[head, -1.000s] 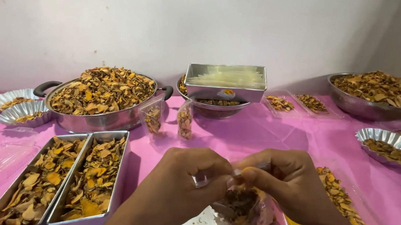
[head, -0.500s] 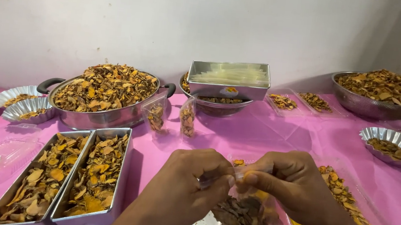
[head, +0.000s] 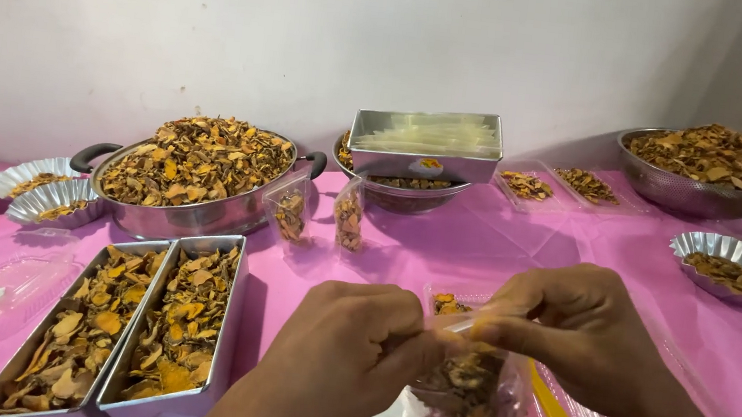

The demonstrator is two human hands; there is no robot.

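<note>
Both hands pinch the top edge of a small clear plastic bag [head: 468,392] filled with dried orange-brown slices, held low above the pink table [head: 479,239]. My left hand [head: 345,350] grips the bag's left top corner with fingers closed. My right hand [head: 576,330] pinches the right part of the top edge between thumb and forefinger. The bag hangs below the two hands, with its lower part partly hidden by my left hand.
Two filled clear bags [head: 349,215] stand near a large steel pan [head: 193,174] of dried slices. Twin steel loaf tins [head: 129,330] lie left. A tin of empty bags [head: 425,140], a colander [head: 715,173], fluted foil cups [head: 732,264] and a yellow cutter [head: 557,416] surround.
My right hand has shifted right and slightly up along the bag's top edge, while my left hand stayed put. The bag now hangs a little lower and more to the right.
</note>
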